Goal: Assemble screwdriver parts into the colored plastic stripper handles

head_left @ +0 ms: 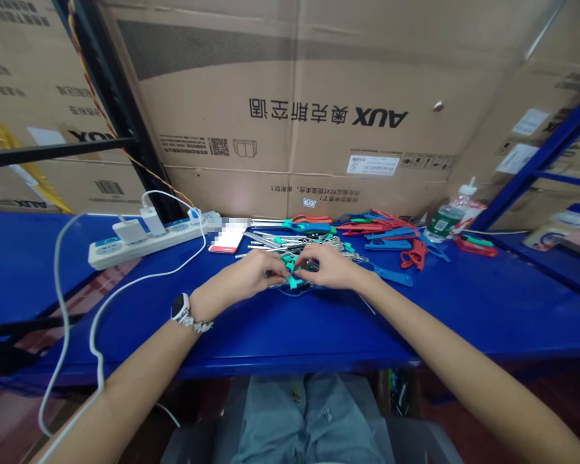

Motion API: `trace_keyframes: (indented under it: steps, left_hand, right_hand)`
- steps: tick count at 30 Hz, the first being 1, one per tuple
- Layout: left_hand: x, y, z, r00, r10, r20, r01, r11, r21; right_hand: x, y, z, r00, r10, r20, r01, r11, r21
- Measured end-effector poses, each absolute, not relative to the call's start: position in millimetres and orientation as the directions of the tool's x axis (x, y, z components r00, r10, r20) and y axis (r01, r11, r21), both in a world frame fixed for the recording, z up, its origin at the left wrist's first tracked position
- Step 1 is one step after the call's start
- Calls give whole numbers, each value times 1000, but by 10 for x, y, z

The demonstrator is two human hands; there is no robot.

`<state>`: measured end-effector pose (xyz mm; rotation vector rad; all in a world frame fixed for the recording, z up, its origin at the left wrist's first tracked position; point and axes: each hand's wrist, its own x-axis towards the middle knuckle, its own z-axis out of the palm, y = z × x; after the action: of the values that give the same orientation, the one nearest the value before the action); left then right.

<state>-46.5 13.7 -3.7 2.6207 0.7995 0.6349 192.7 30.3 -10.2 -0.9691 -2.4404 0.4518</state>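
Both hands meet over a pile of metal rods and small green parts on the blue table (251,335). My left hand (251,276) is closed, its fingertips pinching the left side of a small green piece (294,282). On the other side, my right hand (329,267) bends its thumb and fingers together at the same piece. Behind the hands lie thin metal rods (270,242) with green ends. Blue plastic parts (389,243) and red plastic parts (414,254) are heaped to the right. The fingertips partly hide the green piece.
A white power strip (174,236) with chargers and a looping white cable (96,322) lies at the left. A bottle (448,216) stands at the right back, near a red and green item (477,245). Large cardboard boxes (319,58) stand behind; a blue shelf post (541,154) rises right.
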Motion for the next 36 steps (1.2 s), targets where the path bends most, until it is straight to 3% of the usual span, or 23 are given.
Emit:
trace_keyframes:
  steps: [4, 7, 24, 36]
  left_hand:
    - [-416, 124, -85, 762, 585, 277, 466, -793, 391]
    - [-408, 142, -115, 754, 592, 287, 478, -793, 378]
    - [-372, 216, -225, 751, 577, 322, 481, -812, 332]
    - [-298, 198, -260, 751, 586, 304, 387, -764, 517]
  right_hand:
    - [1974, 211, -180, -578, 684, 445, 514, 729, -453]
    - [2052, 108, -263, -576, 668, 471, 535, 744, -400]
    - [1987, -28, -420, -633, 714, 299, 702, 693, -167]
    - [1967, -7, -411, -650, 720, 243, 716, 687, -125]
